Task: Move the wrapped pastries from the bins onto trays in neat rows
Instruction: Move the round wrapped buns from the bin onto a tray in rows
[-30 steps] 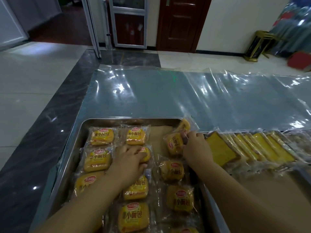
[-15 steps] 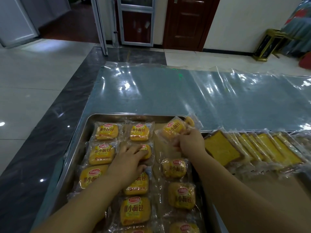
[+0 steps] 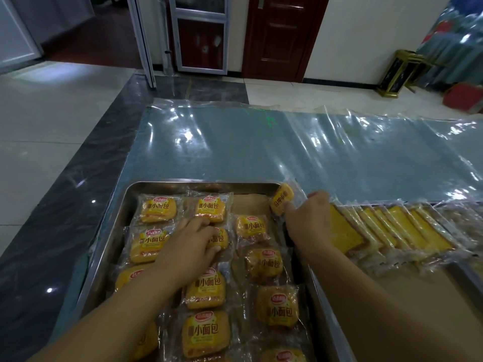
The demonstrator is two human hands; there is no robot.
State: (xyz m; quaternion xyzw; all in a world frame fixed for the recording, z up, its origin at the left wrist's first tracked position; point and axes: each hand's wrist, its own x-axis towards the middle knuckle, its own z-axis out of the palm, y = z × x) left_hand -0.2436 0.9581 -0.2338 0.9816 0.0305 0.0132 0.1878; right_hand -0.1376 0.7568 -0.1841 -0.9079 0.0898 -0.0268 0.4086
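A steel tray (image 3: 112,231) holds several wrapped yellow pastries in three columns. My left hand (image 3: 188,246) lies flat on a pastry (image 3: 220,239) in the middle column, fingers spread over it. My right hand (image 3: 308,223) pinches a tilted wrapped pastry (image 3: 281,202) at the tray's far right corner, above the third column. Just below it, another pastry (image 3: 251,227) lies at the head of that third column.
To the right, a second tray carries a leaning row of wrapped yellow cake slices (image 3: 392,231). Both trays rest on a table under clear plastic sheeting (image 3: 261,147). Tiled floor, doors and a gold stand (image 3: 400,73) lie beyond.
My right hand set one pastry down at the top of the third column and moved right to the tray's corner with another. My left hand stayed on its pastry.
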